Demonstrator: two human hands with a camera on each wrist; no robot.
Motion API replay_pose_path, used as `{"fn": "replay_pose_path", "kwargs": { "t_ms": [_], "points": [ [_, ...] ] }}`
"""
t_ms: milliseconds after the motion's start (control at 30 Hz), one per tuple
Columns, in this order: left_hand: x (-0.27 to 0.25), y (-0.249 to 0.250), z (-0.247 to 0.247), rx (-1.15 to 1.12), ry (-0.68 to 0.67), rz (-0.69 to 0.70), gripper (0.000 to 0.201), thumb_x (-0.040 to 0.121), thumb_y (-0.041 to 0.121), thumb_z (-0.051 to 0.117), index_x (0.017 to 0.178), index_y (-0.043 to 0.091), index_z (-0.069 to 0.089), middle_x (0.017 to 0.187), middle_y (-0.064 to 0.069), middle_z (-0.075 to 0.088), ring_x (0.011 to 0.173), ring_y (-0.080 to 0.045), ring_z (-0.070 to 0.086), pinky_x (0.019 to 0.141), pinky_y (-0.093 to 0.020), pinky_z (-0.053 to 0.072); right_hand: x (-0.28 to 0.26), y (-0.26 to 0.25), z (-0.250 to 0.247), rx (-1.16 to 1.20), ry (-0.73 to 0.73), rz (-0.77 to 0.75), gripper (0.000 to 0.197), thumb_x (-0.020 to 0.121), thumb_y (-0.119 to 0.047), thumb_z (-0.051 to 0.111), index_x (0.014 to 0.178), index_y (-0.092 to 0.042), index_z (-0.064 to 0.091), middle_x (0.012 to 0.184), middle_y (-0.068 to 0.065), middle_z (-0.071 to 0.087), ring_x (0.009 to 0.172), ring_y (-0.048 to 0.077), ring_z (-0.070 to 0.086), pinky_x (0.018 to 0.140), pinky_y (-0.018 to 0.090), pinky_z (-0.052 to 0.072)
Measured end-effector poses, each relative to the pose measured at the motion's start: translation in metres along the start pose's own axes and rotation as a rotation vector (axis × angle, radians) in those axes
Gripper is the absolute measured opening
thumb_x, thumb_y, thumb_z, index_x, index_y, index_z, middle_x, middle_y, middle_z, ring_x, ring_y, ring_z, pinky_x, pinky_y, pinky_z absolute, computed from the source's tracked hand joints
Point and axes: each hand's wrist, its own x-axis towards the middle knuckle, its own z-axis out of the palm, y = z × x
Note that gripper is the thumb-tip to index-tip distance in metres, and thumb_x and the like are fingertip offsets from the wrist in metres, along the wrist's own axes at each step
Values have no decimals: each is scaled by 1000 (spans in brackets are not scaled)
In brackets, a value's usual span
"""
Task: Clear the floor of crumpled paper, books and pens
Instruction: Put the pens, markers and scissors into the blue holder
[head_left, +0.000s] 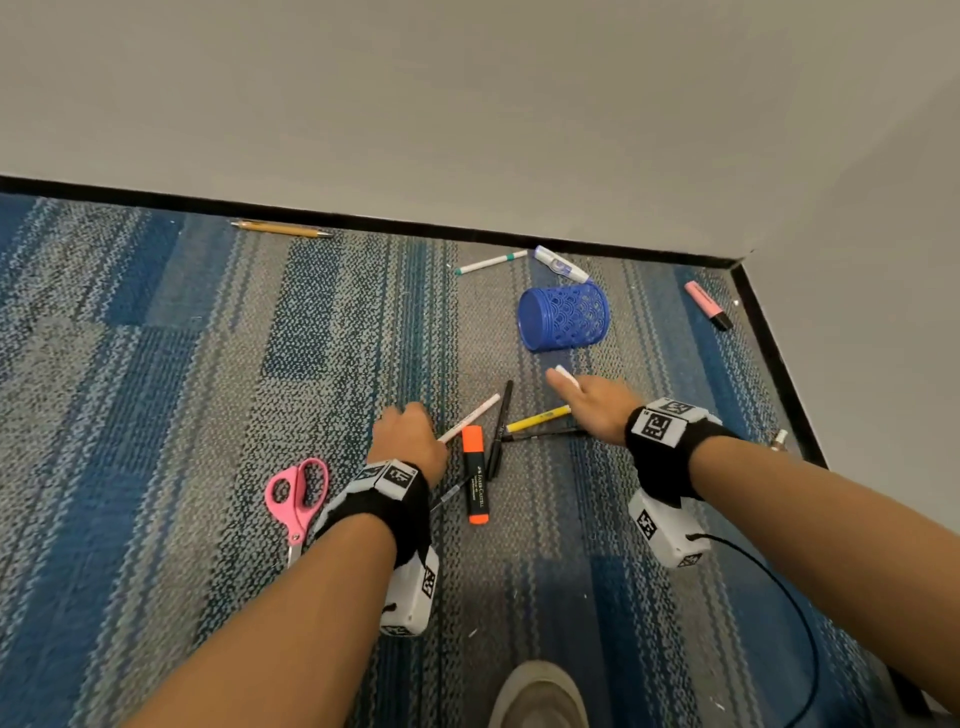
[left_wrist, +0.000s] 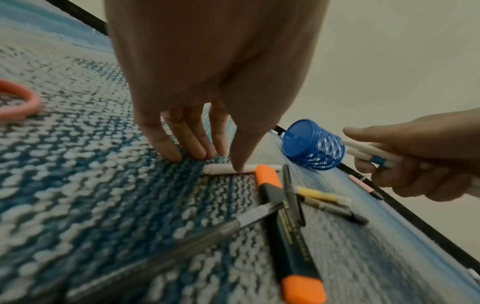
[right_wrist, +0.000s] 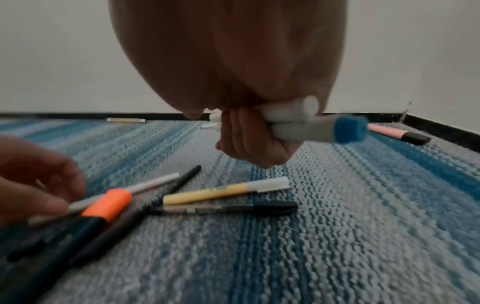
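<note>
Several pens lie crossed on the carpet: an orange highlighter (head_left: 475, 475), a white pen (head_left: 470, 418), a black pen (head_left: 500, 431) and a yellow pen (head_left: 537, 418). My left hand (left_wrist: 215, 160) reaches down with straight fingers on the carpet, its thumb tip touching the white pen (left_wrist: 223, 169). My right hand (right_wrist: 249, 142) hovers just short of a blue mesh pen cup (head_left: 563, 317) lying on its side, and grips a few white pens (right_wrist: 298, 123), one with a blue end. A pencil (head_left: 280, 228), a green-tipped pen (head_left: 491, 262) and a pink highlighter (head_left: 707, 305) lie near the wall.
Pink scissors (head_left: 296, 493) lie left of my left wrist. A white and blue tube (head_left: 561, 264) rests behind the cup. The wall's black skirting (head_left: 769, 353) closes the corner at back and right. My shoe (head_left: 537, 696) and a black cable (head_left: 800, 623) are at the bottom.
</note>
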Motion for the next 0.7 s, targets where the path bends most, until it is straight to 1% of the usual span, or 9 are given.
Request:
{"fn": "replay_pose_path", "kwargs": {
  "t_ms": [67, 133, 233, 300, 400, 467, 567, 633, 700],
  "points": [
    [1, -4, 3, 65, -31, 32, 31, 85, 30, 66, 108, 10, 57, 114, -13, 57, 109, -34, 55, 90, -41, 48, 0, 5, 5, -95, -21, 40, 65, 101, -51, 17, 100, -4, 61, 116, 23, 61, 109, 36, 58, 89, 35, 41],
    [1, -6, 5, 106, -58, 56, 29, 87, 34, 65, 104, 10, 60, 110, -12, 59, 105, -34, 57, 88, -42, 49, 4, 7, 10, -129, 10, 113, 65, 100, -52, 25, 113, 1, 60, 122, 24, 60, 113, 37, 57, 90, 35, 43],
    [2, -7, 2, 7, -11, 29, 23, 93, 32, 58, 99, 9, 57, 100, -12, 62, 95, -35, 60, 78, -37, 47, 13, 7, 18, -129, 31, 218, 69, 96, -58, 34, 118, 2, 60, 123, 22, 61, 112, 36, 58, 88, 34, 45],
    [3, -5, 1, -99, 36, 38, 20, 95, 30, 54, 98, 10, 53, 94, -15, 64, 90, -35, 60, 75, -37, 45, 21, 7, 23, -102, 11, 262, 65, 96, -55, 37, 119, 2, 60, 124, 21, 60, 114, 35, 57, 89, 33, 45],
    [7, 3, 0, -267, 40, 109, 9, 93, 25, 58, 95, 17, 54, 88, -11, 67, 82, -30, 65, 80, -39, 52, 32, 14, 30, 45, 43, 312, 52, 96, -43, 44, 116, 1, 61, 119, 19, 63, 109, 35, 59, 81, 31, 45],
    [8, 13, 1, -371, 20, 141, 6, 91, 20, 60, 96, 18, 58, 83, -8, 68, 77, -28, 68, 80, -40, 55, 38, 19, 31, 202, 92, 340, 49, 96, -37, 44, 119, 4, 60, 121, 22, 61, 111, 37, 58, 87, 33, 45],
    [6, 32, 3, -500, -9, 158, 9, 90, 11, 61, 86, 18, 58, 68, -2, 62, 65, -26, 67, 70, -38, 58, 38, 22, 22, 476, 204, 362, 63, 90, -47, 35, 115, 5, 61, 115, 25, 64, 107, 40, 59, 92, 39, 45],
    [4, 45, 6, -574, -47, 171, 20, 89, 9, 61, 76, 21, 52, 64, -1, 60, 55, -25, 62, 64, -39, 57, 34, 26, 15, 704, 301, 303, 60, 86, -48, 35, 107, 5, 56, 91, 21, 69, 84, 38, 65, 78, 43, 54],
    [-2, 60, 11, -586, -100, 195, 21, 90, 7, 60, 76, 20, 50, 66, -3, 63, 52, -24, 60, 61, -37, 55, 24, 29, 11, 949, 313, 238, 28, 96, -31, 39, 96, -3, 44, 67, 12, 57, 52, 26, 56, 48, 31, 50]
  ]
}}
